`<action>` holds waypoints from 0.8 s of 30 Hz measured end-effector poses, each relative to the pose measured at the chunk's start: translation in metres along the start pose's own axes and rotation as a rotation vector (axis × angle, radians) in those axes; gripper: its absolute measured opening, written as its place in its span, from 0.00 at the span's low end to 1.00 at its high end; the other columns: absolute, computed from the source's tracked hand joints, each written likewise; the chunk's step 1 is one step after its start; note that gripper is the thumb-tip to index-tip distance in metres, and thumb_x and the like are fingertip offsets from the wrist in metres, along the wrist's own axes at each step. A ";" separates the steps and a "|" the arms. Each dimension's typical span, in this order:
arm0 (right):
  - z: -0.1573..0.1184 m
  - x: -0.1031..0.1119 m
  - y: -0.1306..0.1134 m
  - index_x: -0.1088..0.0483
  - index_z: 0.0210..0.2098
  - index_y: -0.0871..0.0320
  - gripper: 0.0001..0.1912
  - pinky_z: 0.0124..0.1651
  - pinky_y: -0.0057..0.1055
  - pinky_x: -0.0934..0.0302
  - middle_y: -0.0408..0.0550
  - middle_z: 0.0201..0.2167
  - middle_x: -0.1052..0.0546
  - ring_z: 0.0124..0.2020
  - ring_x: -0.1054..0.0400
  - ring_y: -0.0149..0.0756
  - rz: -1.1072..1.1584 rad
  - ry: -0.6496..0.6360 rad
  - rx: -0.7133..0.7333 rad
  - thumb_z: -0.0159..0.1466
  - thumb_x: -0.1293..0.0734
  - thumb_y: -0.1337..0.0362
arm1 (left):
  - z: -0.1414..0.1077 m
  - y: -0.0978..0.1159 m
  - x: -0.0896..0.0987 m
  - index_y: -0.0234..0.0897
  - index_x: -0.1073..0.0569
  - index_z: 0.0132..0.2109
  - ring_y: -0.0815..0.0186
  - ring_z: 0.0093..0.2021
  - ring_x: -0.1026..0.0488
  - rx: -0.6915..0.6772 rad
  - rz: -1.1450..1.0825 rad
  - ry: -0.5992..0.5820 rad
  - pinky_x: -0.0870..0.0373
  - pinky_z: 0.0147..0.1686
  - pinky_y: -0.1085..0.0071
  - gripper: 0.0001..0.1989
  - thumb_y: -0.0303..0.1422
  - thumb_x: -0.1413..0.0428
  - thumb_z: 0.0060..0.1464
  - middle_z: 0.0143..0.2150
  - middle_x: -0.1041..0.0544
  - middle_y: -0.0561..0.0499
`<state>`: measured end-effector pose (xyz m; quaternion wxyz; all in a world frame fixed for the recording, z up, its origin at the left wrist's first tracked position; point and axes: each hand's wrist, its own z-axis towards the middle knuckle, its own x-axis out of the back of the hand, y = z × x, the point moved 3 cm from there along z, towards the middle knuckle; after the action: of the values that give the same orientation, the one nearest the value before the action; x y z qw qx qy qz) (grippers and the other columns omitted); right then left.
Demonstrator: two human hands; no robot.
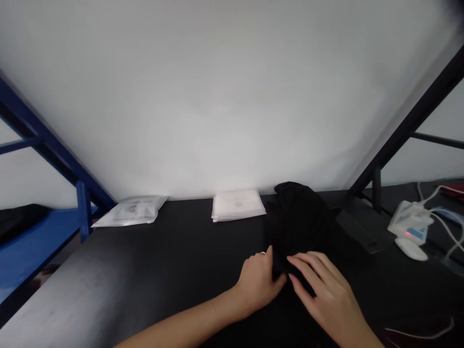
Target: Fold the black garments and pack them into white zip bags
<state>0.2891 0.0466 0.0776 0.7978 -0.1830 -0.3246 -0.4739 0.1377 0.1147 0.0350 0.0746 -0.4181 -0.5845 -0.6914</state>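
Note:
A crumpled black cloth garment (pixel 297 222) lies in a heap on the black tabletop (pixel 145 261), with its folds hard to make out. My left hand (pixel 257 282), with a ring on one finger, presses against the heap's near edge and seems to pinch the cloth. My right hand (pixel 322 290) rests next to it, fingers slightly apart and lying on the cloth. Part of the garment is hidden under both hands.
A flat white packet in clear plastic (pixel 128 211) and a stack of white packets (pixel 237 205) lie along the wall. A white mouse (pixel 409 249), a white power strip (pixel 409 222) and cables sit at right. Blue (pixel 83 208) and dark (pixel 377 186) metal frames stand at the sides.

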 end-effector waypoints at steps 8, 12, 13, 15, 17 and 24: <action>-0.046 -0.021 0.007 0.26 0.50 0.64 0.16 0.43 0.38 0.34 0.56 0.40 0.20 0.41 0.26 0.44 -0.165 -0.040 -0.103 0.76 0.41 0.61 | 0.003 -0.007 0.004 0.39 0.27 0.42 0.60 0.38 0.19 -0.107 -0.254 0.087 0.29 0.36 0.71 0.15 0.18 0.48 0.50 0.39 0.17 0.49; -0.044 -0.020 0.014 0.25 0.43 0.60 0.13 0.40 0.35 0.36 0.51 0.35 0.20 0.35 0.26 0.39 -0.183 -0.040 -0.071 0.75 0.41 0.67 | 0.000 -0.019 0.019 0.38 0.27 0.40 0.64 0.32 0.24 -0.109 -0.302 0.163 0.34 0.31 0.73 0.15 0.19 0.48 0.47 0.31 0.22 0.54; -0.043 -0.019 0.016 0.25 0.44 0.60 0.14 0.40 0.36 0.36 0.52 0.36 0.20 0.36 0.25 0.40 -0.167 -0.056 -0.061 0.76 0.41 0.65 | -0.001 -0.024 0.024 0.38 0.26 0.41 0.65 0.31 0.26 -0.105 -0.306 0.185 0.35 0.31 0.74 0.16 0.19 0.49 0.47 0.30 0.24 0.55; -0.043 -0.015 0.020 0.24 0.45 0.60 0.15 0.40 0.36 0.34 0.53 0.39 0.19 0.38 0.24 0.41 -0.142 -0.077 -0.045 0.76 0.42 0.63 | -0.003 -0.036 0.036 0.38 0.25 0.43 0.66 0.29 0.28 -0.094 -0.310 0.230 0.37 0.31 0.74 0.18 0.20 0.49 0.46 0.28 0.26 0.56; -0.043 -0.010 0.023 0.25 0.46 0.60 0.15 0.38 0.35 0.33 0.52 0.38 0.19 0.36 0.24 0.39 -0.138 -0.078 -0.025 0.75 0.43 0.66 | -0.006 -0.048 0.049 0.38 0.24 0.43 0.65 0.29 0.29 -0.081 -0.311 0.263 0.36 0.31 0.73 0.18 0.21 0.50 0.47 0.28 0.26 0.56; -0.055 0.010 -0.002 0.24 0.46 0.59 0.12 0.39 0.31 0.28 0.50 0.36 0.18 0.34 0.22 0.36 -0.060 0.121 0.004 0.72 0.40 0.71 | -0.020 -0.077 0.095 0.39 0.22 0.40 0.61 0.32 0.25 -0.019 -0.277 0.327 0.31 0.37 0.68 0.13 0.29 0.48 0.49 0.30 0.21 0.53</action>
<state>0.3100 0.0060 0.0450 0.8020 -0.1425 -0.2819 -0.5070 0.0217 0.1579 0.0413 0.0687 -0.2166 -0.6098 -0.7592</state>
